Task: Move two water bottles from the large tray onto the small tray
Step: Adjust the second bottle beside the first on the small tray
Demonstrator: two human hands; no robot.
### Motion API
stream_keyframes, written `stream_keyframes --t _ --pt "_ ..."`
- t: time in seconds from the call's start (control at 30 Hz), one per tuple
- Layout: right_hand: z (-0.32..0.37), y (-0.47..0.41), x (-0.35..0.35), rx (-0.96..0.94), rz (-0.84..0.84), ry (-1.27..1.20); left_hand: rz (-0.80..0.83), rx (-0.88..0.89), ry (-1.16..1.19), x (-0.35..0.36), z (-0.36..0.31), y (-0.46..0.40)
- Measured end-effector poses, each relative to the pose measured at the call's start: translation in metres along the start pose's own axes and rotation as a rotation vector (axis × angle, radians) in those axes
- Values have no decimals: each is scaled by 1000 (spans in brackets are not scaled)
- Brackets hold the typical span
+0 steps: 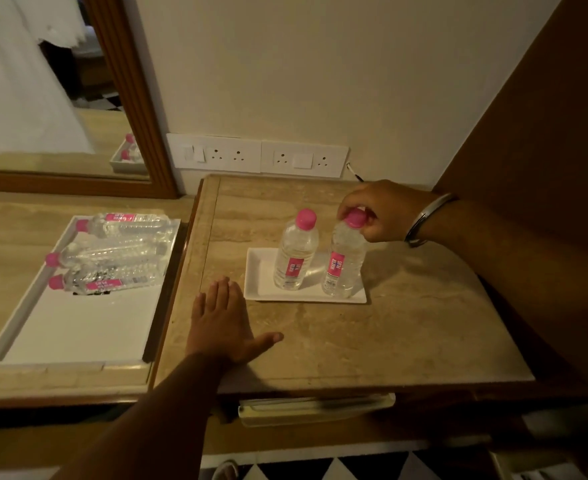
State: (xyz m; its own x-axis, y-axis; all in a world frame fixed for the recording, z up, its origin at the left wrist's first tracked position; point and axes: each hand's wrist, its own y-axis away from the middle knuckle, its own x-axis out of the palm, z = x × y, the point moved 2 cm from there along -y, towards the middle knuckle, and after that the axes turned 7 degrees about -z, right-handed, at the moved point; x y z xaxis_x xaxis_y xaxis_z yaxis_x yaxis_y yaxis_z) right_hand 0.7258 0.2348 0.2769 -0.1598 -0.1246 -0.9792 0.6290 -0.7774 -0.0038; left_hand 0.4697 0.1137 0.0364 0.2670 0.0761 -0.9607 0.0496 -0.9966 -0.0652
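Observation:
Two clear water bottles with pink caps and pink labels stand upright on the small white tray (261, 271) on the raised marble top. The left bottle (294, 251) stands free. My right hand (379, 211) grips the pink cap of the right bottle (342, 261) from above. My left hand (221, 323) lies flat, fingers spread, on the marble just left of the small tray and holds nothing. On the lower counter at the left, the large white tray (78, 327) holds three more bottles (112, 252) lying on their sides at its far end.
A wood-framed mirror (43, 98) leans on the wall at the back left. White wall sockets and switches (258, 155) sit behind the marble top. A brown wooden panel (527, 133) rises on the right. A step separates the two counters.

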Motion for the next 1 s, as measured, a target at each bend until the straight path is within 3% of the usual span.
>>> stream_keyframes --t 0.13,0.33,0.47,0.6,0.77,1.0 --pt "-20 23 17 128 -51 -195 19 9 80 -11 1 -1" --pt "-39 60 96 447 7 -549 -123 96 385 -45 -15 -36" --pt "-33 52 134 547 -48 -585 -13 151 456 -51 -45 -70" --pt "-34 38 150 555 -151 -621 69 211 465 -46 -60 -84" --pt "-38 28 159 534 -168 -641 44 231 261 -40 -61 -90" --pt "-45 22 163 492 -141 -652 156 186 422 -50 -44 -90"
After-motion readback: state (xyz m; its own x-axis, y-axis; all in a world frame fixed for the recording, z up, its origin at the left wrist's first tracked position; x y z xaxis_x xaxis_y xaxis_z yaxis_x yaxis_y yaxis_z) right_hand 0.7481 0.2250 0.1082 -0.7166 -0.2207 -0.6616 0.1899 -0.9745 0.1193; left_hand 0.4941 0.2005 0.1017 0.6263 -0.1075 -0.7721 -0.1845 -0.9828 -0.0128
